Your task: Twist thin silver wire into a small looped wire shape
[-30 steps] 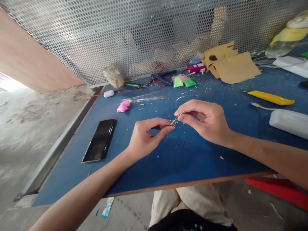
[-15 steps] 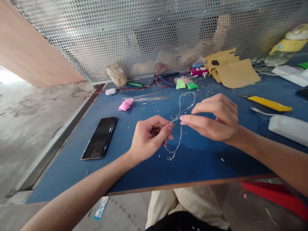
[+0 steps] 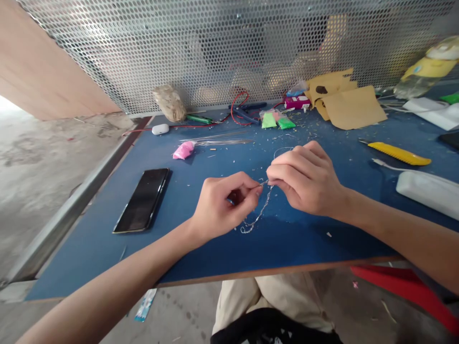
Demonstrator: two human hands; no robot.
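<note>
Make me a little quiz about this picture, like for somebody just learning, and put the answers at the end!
1. Pick one: what do the left hand and right hand pinch between them? A: a ribbon. B: silvery wire. C: a spoon.
2. True or false: the phone lies on the table, to the left of the left hand.
3. What colour is most of the utility knife?

Key: 1. B. 2. True. 3. Yellow.

No text can be read. The magenta box (image 3: 297, 102) bears pale marks, perhaps lettering, too small to make out; the black garment (image 3: 261, 321) shows unreadable white ones.
</note>
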